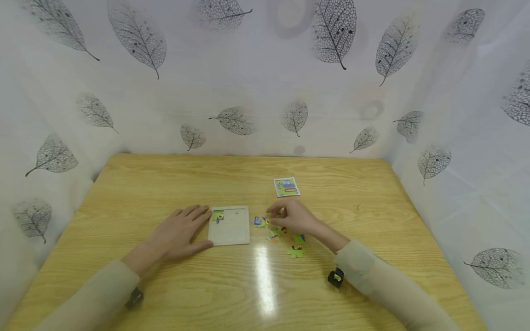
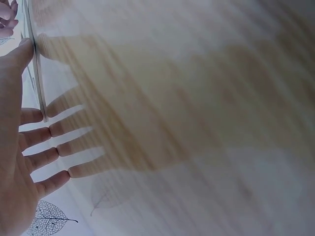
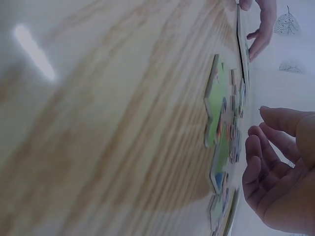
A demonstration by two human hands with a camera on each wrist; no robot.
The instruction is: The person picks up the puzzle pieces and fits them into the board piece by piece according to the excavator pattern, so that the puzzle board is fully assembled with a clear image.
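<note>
At the left side of a pale puzzle tray (image 1: 238, 232) lies my left hand (image 1: 180, 235), its fingers spread and their tips against the frame. The left wrist view shows this hand (image 2: 15, 152) flat beside the tray's edge (image 2: 37, 69). One green puzzle piece (image 1: 217, 216) sits in the tray's top left corner. My right hand (image 1: 294, 217) hovers over several loose puzzle pieces right of the tray, including a blue one (image 1: 260, 222) and a green one (image 1: 296, 251). In the right wrist view the hand (image 3: 283, 172) has thumb and fingers apart, with nothing seen between them.
A small square picture card (image 1: 286, 187) with a white border lies behind the pieces. The wooden table (image 1: 198, 294) reflects a bright light strip near its front. A leaf-patterned curtain (image 1: 256, 87) surrounds the back and sides.
</note>
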